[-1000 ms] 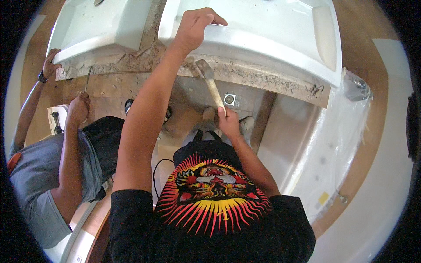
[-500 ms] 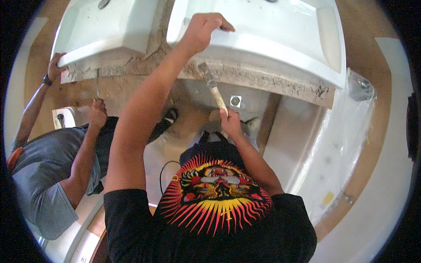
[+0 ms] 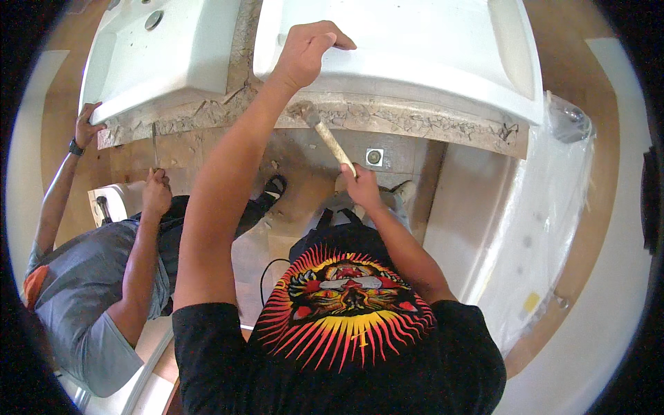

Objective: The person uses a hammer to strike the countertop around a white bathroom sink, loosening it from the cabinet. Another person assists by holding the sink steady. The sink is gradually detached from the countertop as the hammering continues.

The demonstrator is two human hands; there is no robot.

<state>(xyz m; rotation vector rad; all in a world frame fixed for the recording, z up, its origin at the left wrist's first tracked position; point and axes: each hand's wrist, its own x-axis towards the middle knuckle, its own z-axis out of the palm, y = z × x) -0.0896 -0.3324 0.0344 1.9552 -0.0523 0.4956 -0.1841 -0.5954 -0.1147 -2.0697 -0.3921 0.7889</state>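
Observation:
My right hand (image 3: 361,185) is closed round the pale wooden handle of a hammer (image 3: 332,142). The hammer's dark head is up by the rough, broken front edge of the counter (image 3: 408,117), though whether it touches cannot be told. My left hand (image 3: 304,54) rests at the front rim of the larger white sink (image 3: 415,59), its fingers stretched to the right and thumb on top. Nothing shows in that hand, but the undersides of its fingers are hidden.
On the left, a co-worker (image 3: 90,318) in a grey shirt holds the rim of a second white sink (image 3: 173,59), with a thin rod-like tool in the other hand. Plastic sheeting (image 3: 546,228) covers a surface at right. A square drain (image 3: 374,157) and debris lie on the floor.
The hammer's head has swung left in front of the counter edge. My left hand stays at the sink rim. The whole view has shifted slightly.

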